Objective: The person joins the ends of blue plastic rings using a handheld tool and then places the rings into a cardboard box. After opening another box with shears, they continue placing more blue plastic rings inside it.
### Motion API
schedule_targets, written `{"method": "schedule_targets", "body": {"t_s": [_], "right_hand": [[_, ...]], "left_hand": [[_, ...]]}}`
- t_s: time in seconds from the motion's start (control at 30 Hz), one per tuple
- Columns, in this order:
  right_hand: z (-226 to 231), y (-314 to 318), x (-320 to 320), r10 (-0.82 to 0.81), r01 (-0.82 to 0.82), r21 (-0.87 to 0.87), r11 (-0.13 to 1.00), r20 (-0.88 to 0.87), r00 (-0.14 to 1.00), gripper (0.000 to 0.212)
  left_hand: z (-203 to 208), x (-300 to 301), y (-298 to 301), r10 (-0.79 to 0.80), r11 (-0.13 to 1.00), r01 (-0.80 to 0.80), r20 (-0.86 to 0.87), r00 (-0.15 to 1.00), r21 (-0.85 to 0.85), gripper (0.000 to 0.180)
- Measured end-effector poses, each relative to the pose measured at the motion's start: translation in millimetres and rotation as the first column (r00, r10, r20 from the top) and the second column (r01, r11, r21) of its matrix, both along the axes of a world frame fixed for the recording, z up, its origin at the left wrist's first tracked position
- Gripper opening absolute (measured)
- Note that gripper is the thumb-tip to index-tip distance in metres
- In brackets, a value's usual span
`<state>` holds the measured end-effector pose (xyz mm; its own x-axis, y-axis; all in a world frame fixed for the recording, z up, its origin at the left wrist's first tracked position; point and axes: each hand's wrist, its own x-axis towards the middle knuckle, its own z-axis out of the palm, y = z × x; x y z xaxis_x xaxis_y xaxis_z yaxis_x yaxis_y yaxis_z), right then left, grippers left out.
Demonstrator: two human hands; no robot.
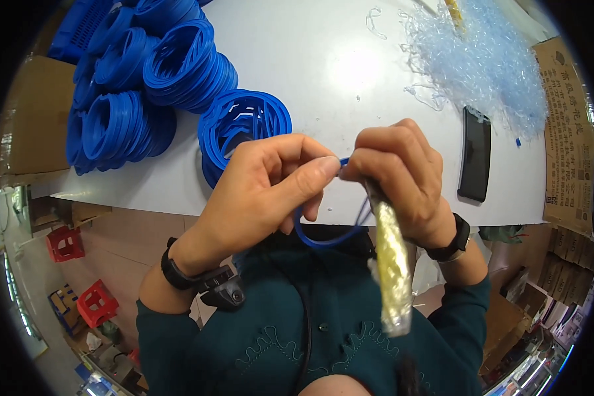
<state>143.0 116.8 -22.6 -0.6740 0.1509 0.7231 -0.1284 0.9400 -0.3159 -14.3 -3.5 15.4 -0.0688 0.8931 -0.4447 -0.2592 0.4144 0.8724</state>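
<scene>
In front of my chest, at the table's near edge, a thin blue plastic ring hangs between my hands. My left hand pinches it at the top between thumb and fingers. My right hand is closed around a tool whose handle is wrapped in yellow and clear tape and points down toward me. Its working end is hidden by the fingers. The right fingertips meet the ring close to the left thumb. Just beyond my left hand stands a loose stack of similar blue rings.
More bundled blue rings are piled at the left of the white table, by a blue basket. At the right lie a black phone, a heap of clear plastic strips and a cardboard carton. Red stools stand on the floor.
</scene>
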Motion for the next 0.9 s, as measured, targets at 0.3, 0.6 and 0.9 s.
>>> {"method": "schedule_targets", "body": {"t_s": [0.3, 0.6, 0.9], "right_hand": [[5, -4, -2, 0.229, -0.23, 0.003, 0.973, 0.055, 0.972, 0.02], [-3, 14, 29, 0.08, -0.06, -0.164, 0.985, 0.116, 0.99, 0.018], [6, 60, 36, 0.045, -0.014, -0.109, 0.994, 0.295, 0.954, 0.019]], "left_hand": [[-6, -14, -5, 0.087, 0.988, -0.075, -0.091, 0.992, 0.132, 0.018], [-9, -59, -33, 0.487, 0.855, -0.457, -0.076, 0.87, 0.246, 0.017], [-11, -73, -43, 0.633, 0.763, -0.565, -0.19, 0.75, 0.313, 0.019]]}}
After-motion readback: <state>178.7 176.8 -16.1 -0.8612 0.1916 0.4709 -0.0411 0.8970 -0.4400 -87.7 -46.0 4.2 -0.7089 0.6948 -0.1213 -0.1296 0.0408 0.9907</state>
